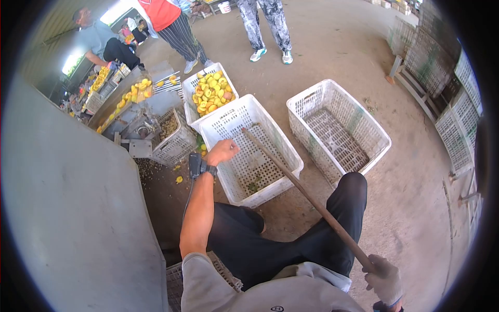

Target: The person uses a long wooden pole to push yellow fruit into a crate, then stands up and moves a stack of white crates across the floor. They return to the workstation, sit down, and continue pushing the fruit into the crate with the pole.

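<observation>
My left hand [223, 151], bare with a dark band and device at the wrist, is closed above the near-left part of a white slatted crate [292, 174]. Whatever its fingers may hold is hidden. In a pale work glove, my right hand [384, 278] grips the lower end of a long wooden stick [301, 190]. The stick slants up and left across my right knee, its far tip over the same crate. Bits of green leaf lie on that crate's floor. Behind it stands another white crate holding yellow halved fruit [212, 91].
A third white crate [382, 145] stands at the right. Left are a metal panel [78, 197], a machine chute with fruit [138, 93] and a crate of pits [174, 140]. Several people stand or sit beyond. Stacked crates [457, 130] line the right side.
</observation>
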{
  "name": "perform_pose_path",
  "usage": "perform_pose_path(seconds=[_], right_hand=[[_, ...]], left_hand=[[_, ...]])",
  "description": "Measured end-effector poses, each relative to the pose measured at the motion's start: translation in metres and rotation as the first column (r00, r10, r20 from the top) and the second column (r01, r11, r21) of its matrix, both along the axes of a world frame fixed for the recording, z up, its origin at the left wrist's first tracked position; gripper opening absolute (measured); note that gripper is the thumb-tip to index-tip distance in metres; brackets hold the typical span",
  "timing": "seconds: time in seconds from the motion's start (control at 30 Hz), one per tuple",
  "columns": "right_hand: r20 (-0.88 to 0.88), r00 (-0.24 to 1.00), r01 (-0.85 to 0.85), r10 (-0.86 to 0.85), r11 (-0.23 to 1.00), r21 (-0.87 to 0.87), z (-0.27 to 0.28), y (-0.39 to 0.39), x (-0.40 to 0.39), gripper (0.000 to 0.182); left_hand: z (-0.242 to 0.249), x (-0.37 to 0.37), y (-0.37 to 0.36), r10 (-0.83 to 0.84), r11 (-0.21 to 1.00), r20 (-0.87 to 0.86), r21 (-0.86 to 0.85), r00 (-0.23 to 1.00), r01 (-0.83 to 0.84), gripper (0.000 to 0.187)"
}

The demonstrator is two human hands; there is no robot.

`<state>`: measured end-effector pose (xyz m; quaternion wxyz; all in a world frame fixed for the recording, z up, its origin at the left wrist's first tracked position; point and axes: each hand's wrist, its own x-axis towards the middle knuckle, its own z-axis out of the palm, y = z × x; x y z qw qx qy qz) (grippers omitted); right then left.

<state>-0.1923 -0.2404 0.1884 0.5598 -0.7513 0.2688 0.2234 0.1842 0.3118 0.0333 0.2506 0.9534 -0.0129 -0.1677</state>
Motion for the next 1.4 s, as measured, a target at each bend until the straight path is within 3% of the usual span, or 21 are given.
perform_pose_path(seconds=[0.13,0.23,0.37,0.47,0.63,1.4], right_hand=[[0.016,0.999,0.035,-0.035,0.999,-0.037,0.001,0.029,-0.004,0.055],[0.036,0.999,-0.003,0.005,0.998,-0.055,-0.007,0.041,-0.004,0.053],[0.070,0.996,-0.056,0.064,0.993,-0.106,-0.002,0.055,0.016,0.050],[0.085,0.992,-0.086,0.097,0.988,-0.129,-0.001,0.052,0.027,0.048],[0.109,0.990,-0.073,0.088,0.988,-0.136,-0.016,0.017,0.046,0.048],[0.106,0.988,-0.096,0.115,0.981,-0.171,-0.013,0.016,0.051,0.049]], left_hand=[[-0.002,-0.002,0.006,-0.039,0.999,0.107,0.032,0.993,0.036,0.040],[-0.002,-0.006,0.012,0.096,0.995,0.057,-0.018,0.994,-0.095,0.041],[0.004,-0.003,0.007,-0.007,0.996,0.099,0.087,0.995,-0.001,0.039],[-0.007,0.000,0.003,-0.062,0.996,0.171,0.071,0.983,0.051,0.038],[-0.013,0.005,0.001,-0.092,0.993,0.176,0.085,0.980,0.078,0.035],[-0.015,0.003,-0.011,-0.076,0.996,0.089,0.054,0.993,0.072,0.035]])
